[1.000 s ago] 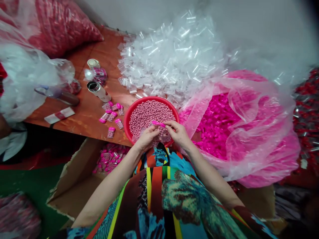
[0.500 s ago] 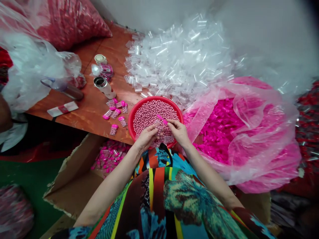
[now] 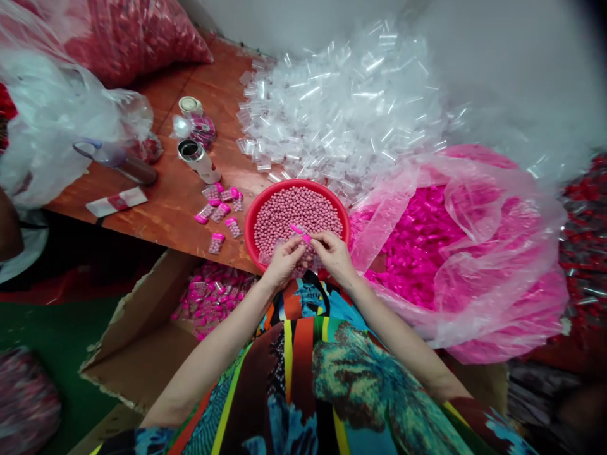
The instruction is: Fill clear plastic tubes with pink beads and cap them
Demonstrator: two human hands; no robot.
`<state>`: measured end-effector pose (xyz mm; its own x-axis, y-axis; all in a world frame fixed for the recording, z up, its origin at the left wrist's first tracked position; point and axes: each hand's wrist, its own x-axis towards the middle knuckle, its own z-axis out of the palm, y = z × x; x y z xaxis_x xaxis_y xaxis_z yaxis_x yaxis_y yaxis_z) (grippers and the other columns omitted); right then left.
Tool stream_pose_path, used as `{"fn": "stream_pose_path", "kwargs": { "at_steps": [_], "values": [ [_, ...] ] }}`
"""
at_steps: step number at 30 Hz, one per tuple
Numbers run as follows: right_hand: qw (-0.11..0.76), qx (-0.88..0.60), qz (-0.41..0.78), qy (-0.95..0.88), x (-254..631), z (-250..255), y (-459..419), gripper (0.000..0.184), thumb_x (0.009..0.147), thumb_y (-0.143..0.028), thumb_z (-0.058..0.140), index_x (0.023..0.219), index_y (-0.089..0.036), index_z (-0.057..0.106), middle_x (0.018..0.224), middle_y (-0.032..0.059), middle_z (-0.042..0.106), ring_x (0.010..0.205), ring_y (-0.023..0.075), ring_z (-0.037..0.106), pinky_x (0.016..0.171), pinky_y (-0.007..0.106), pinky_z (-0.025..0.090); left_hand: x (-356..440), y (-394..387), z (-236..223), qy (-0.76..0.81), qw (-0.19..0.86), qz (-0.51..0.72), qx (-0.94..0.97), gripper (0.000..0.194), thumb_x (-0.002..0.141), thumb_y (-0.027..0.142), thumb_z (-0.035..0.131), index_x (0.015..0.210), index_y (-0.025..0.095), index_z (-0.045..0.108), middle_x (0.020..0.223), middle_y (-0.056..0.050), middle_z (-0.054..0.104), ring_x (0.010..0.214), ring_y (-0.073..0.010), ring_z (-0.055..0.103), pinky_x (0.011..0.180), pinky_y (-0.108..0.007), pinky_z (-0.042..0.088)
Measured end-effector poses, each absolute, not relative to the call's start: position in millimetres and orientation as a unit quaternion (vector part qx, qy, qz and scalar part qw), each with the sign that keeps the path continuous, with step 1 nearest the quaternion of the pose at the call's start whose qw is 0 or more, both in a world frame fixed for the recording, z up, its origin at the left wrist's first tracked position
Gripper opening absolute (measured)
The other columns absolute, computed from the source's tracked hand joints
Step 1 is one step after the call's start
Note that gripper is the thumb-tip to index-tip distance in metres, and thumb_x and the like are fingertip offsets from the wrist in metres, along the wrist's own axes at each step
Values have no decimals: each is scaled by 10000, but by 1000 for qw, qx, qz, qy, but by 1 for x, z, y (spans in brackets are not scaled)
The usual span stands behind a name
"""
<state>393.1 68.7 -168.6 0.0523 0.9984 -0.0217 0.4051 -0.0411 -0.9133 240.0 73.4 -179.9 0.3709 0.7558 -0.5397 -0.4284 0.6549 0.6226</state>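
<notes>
Left hand [image 3: 284, 260]: grip closed, thumb and fingers pinching what we take to be a small clear container [image 3: 306, 239] with a pink top, over the near side of the red basin [image 3: 249, 224]. Right hand [image 3: 332, 253]: thumb and fingertips together at that pink top. We judge the top on, or nearly so; fingers hide the join. A second pink piece [image 3: 297, 228] shows just beyond; we cannot tell which hand bears it.

The basin holds a broad bed of pink beads [image 3: 298, 205]; plenty remain. Left of it, on the desk [image 3: 175, 221], we note a small scatter of capped containers [image 3: 220, 212], beads inside, apparently complete. Many more pink-topped ones [image 3: 213, 297] lie heaped in the open carton [image 3: 137, 309] below the desk edge.

Stock left looks large: beyond the basin, a mound of clear cases [image 3: 341, 107], seemingly unfilled; to the right, a translucent bag [image 3: 478, 297], mouth open, full of bright pink caps [image 3: 417, 246]. We'd call the lot far from used up.
</notes>
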Motion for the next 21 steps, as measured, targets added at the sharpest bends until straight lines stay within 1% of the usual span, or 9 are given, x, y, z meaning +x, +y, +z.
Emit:
{"fn": "stream_pose_path", "kwargs": {
  "at_steps": [5, 7, 9, 11, 14, 16, 17, 19, 21],
  "values": [
    [352, -567, 335, -665, 394, -159, 64, 235, 999, -305, 512, 1028, -232, 733, 961, 86, 706, 935, 231, 652, 853, 402, 546, 244, 67, -177, 437, 784, 386, 215, 413, 794, 351, 786, 1125, 125, 687, 757, -5, 618, 594, -87, 519, 516, -195, 378],
    [351, -556, 332, -676, 394, -159, 61, 235, 1004, -310, 505, 1033, -232, 724, 977, 90, 711, 953, 237, 652, 878, 417, 545, 244, 67, -174, 456, 767, 383, 240, 383, 791, 337, 781, 1099, 128, 691, 761, -3, 618, 592, -88, 511, 524, -200, 386],
    [366, -558, 351, -657, 395, -161, 58, 214, 995, -330, 525, 1012, -233, 715, 984, 81, 714, 958, 233, 656, 888, 414, 547, 243, 67, -171, 472, 750, 380, 266, 345, 778, 317, 790, 1050, 125, 701, 802, -17, 642, 626, -99, 532, 567, -211, 427],
    [391, -568, 394, -608, 396, -164, 57, 190, 976, -358, 562, 993, -234, 706, 973, 62, 714, 928, 221, 665, 857, 391, 557, 241, 68, -169, 466, 752, 374, 279, 335, 774, 318, 798, 1032, 123, 711, 841, -34, 660, 660, -109, 550, 599, -218, 447],
    [412, -584, 445, -540, 397, -164, 58, 175, 948, -375, 609, 988, -232, 700, 945, 42, 711, 869, 204, 675, 792, 355, 562, 239, 69, -168, 423, 792, 362, 252, 412, 786, 365, 798, 1116, 137, 706, 829, -35, 657, 636, -102, 540, 552, -206, 405],
    [406, -588, 424, -557, 398, -160, 60, 158, 947, -354, 609, 974, -231, 704, 938, 45, 704, 884, 205, 668, 805, 356, 553, 239, 69, -169, 401, 811, 360, 227, 450, 789, 389, 797, 1153, 146, 693, 808, -28, 650, 611, -92, 530, 528, -198, 381],
    [400, -587, 402, -578, 398, -157, 61, 152, 951, -337, 600, 962, -230, 707, 942, 51, 699, 904, 208, 660, 825, 362, 547, 240, 69, -170, 401, 812, 362, 220, 445, 785, 390, 802, 1140, 146, 693, 802, -25, 648, 605, -88, 529, 527, -195, 380],
    [388, -578, 365, -618, 398, -153, 62, 156, 958, -310, 577, 945, -231, 711, 954, 63, 688, 944, 214, 644, 866, 377, 536, 242, 68, -170, 413, 805, 366, 216, 398, 773, 376, 815, 1070, 137, 700, 793, -21, 645, 599, -80, 531, 528, -192, 386],
    [380, -576, 359, -629, 399, -150, 62, 167, 964, -300, 563, 947, -234, 715, 963, 68, 686, 959, 214, 641, 880, 380, 533, 244, 68, -169, 423, 799, 371, 212, 353, 768, 351, 819, 1019, 131, 703, 787, -18, 642, 586, -74, 524, 518, -190, 382]
  ]
}}
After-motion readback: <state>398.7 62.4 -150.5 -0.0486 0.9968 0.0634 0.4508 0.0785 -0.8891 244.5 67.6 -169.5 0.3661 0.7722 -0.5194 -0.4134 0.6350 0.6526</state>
